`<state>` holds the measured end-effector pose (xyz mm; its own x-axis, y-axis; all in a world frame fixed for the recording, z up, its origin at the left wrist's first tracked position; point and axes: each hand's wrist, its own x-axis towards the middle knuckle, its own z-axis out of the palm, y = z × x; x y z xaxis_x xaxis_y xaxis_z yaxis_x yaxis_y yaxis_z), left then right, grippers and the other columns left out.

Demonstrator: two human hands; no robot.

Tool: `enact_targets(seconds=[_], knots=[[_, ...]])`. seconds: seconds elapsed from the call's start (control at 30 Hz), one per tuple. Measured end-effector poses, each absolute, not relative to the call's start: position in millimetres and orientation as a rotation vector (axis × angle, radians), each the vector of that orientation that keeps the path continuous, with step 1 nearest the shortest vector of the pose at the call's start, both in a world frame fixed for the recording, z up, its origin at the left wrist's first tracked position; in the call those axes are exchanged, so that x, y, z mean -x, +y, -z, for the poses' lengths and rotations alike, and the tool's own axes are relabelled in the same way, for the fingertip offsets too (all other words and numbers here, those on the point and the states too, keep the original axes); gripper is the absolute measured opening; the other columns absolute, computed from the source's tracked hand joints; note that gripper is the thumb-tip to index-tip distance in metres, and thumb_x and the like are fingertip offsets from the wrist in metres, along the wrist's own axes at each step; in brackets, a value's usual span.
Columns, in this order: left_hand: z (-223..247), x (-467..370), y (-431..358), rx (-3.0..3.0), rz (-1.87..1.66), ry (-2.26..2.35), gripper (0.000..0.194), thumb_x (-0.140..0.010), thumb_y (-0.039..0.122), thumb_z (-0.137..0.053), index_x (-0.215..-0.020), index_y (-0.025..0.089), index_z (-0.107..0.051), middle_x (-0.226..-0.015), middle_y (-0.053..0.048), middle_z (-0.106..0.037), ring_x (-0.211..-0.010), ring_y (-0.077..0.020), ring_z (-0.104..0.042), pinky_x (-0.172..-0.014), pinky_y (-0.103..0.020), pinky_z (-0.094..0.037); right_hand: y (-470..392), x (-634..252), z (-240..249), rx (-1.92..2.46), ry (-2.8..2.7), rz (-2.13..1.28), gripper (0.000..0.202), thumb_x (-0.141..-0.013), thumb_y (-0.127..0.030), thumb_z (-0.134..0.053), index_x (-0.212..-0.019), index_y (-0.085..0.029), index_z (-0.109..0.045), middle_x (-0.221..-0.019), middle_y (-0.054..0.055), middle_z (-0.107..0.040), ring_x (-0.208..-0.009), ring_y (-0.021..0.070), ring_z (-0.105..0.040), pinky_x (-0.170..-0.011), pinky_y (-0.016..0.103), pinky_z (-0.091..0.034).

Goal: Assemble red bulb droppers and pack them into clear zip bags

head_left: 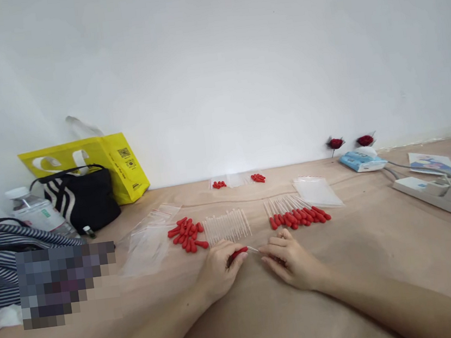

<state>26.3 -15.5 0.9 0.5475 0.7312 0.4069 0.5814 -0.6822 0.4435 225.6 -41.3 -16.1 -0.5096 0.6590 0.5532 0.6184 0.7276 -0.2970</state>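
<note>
My left hand (224, 268) is closed around a red rubber dropper bulb (239, 253), whose mouth points right. A thin pale dropper tube (252, 249) spans the short gap between my hands, its left end at the bulb's mouth. The fingers of my right hand (286, 257) pinch the tube's other end. How deep the tube sits in the bulb I cannot tell. Just beyond my left hand lie a row of thin pale tubes (226, 226) and a heap of loose red bulbs (186, 234). Beyond my right hand lie several droppers (299, 216), red bulbs fitted on tubes.
Clear zip bags (149, 249) lie at left, with another bag (319, 191) at right. Small bagged red bulbs (258, 178) lie near the wall. A yellow bag (127, 170), black pouch (89, 199) and water bottle (42, 213) stand left; a power strip (438, 192) and tissue pack (361, 161) lie right.
</note>
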Motion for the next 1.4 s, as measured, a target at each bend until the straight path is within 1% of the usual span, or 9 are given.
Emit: enact_targets(seconds=[0.1, 0.3, 0.4, 0.6, 0.8, 1.13, 1.4], knots=[[0.4, -26.9, -15.2, -2.502, -0.867, 1.105, 0.019, -0.083, 0.025, -0.046, -0.079, 0.017, -0.063, -0.068, -0.002, -0.060, -0.066, -0.0144, -0.054, -0.062, -0.024, -0.040, -44.7, -222.8, 15.9, 0.936, -2.263, -0.081, 0.018, -0.083, -0.015, -0.041, -0.091, -0.015, -0.057, -0.066, 0.002, -0.055, -0.061, 0.0125, -0.044, -0.067, 0.028, -0.030], [-2.6, -26.3, -18.9, -2.518, -0.855, 1.017, 0.020, -0.084, 0.024, -0.044, -0.075, 0.017, -0.060, -0.069, -0.002, -0.060, -0.069, -0.0152, -0.053, -0.068, -0.027, -0.040, -49.9, -224.9, 11.5, 0.932, -2.341, -0.080, 0.021, -0.084, -0.016, -0.039, -0.095, -0.016, -0.056, -0.070, 0.003, -0.057, -0.065, 0.0136, -0.047, -0.065, 0.029, -0.029], [-4.5, -26.0, -20.9, -2.544, -0.842, 0.952, 0.018, -0.084, 0.022, -0.044, -0.075, 0.017, -0.060, -0.069, -0.002, -0.061, -0.069, -0.0153, -0.054, -0.069, -0.028, -0.039, -50.7, -228.0, 9.1, 0.924, -2.375, -0.055, 0.023, -0.085, -0.018, -0.038, -0.097, -0.018, -0.058, -0.068, 0.003, -0.057, -0.062, 0.0131, -0.046, -0.067, 0.030, -0.028], [-1.6, -25.0, -20.1, -2.661, -0.809, 0.813, 0.019, -0.084, 0.022, -0.043, -0.075, 0.017, -0.058, -0.069, -0.003, -0.061, -0.068, -0.0155, -0.054, -0.070, -0.030, -0.037, -50.3, -232.3, 8.2, 0.903, -2.414, 0.039, 0.024, -0.085, -0.017, -0.038, -0.092, -0.017, -0.061, -0.065, 0.002, -0.056, -0.058, 0.0124, -0.042, -0.068, 0.032, -0.025], [-0.8, -26.7, -22.2, -2.768, -0.749, 0.691, 0.018, -0.084, 0.020, -0.042, -0.075, 0.016, -0.057, -0.068, -0.003, -0.061, -0.067, -0.0149, -0.053, -0.073, -0.031, -0.035, -47.3, -233.0, 8.7, 0.871, -2.443, 0.046, 0.022, -0.084, -0.015, -0.038, -0.087, -0.017, -0.060, -0.065, 0.001, -0.055, -0.057, 0.0116, -0.039, -0.067, 0.032, -0.024], [0.9, -27.1, -22.1, -2.783, -0.806, 0.666, 0.021, -0.086, 0.022, -0.040, -0.074, 0.015, -0.056, -0.067, -0.004, -0.060, -0.066, -0.0154, -0.050, -0.072, -0.031, -0.036, -46.7, -227.1, 9.9, 0.931, -2.400, -0.103, 0.021, -0.086, -0.017, -0.035, -0.084, -0.018, -0.057, -0.070, 0.001, -0.058, -0.062, 0.0119, -0.045, -0.068, 0.030, -0.025], [-0.9, -29.3, -22.8, -2.772, -0.819, 0.667, 0.023, -0.086, 0.025, -0.040, -0.073, 0.016, -0.057, -0.065, -0.003, -0.060, -0.065, -0.0153, -0.051, -0.072, -0.031, -0.036, -44.9, -226.0, 11.7, 0.921, -2.411, -0.144, 0.023, -0.087, -0.018, -0.034, -0.082, -0.018, -0.056, -0.071, 0.002, -0.059, -0.063, 0.0119, -0.048, -0.066, 0.029, -0.026]])
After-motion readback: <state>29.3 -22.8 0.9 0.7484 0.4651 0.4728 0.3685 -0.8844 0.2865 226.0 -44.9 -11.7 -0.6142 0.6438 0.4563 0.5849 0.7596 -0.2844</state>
